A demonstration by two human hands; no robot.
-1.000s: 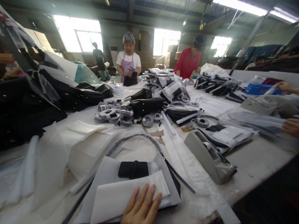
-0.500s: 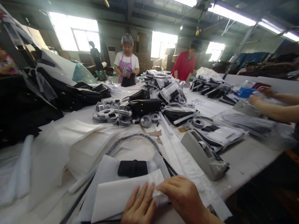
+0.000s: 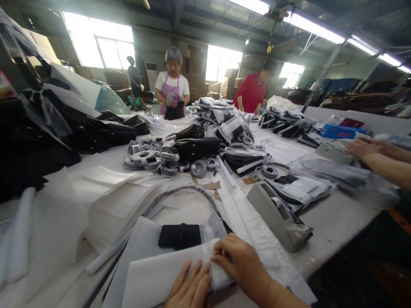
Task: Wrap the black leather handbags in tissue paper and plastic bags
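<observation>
At the table's near edge, the left hand, fingers extended, presses folded white paper against a black handbag. The right hand, fingertips closed, appears to pinch the paper's end; uneven pressure could let the fold spring open.

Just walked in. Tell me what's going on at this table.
The left hand lies flat on a folded white sheet over a paper-covered bag. The right hand has its fingers bent at the sheet's right end; whether they grip anything is unclear. A tape dispenser stands to the right. Across the table, a person in a purple apron holds something black.
</observation>
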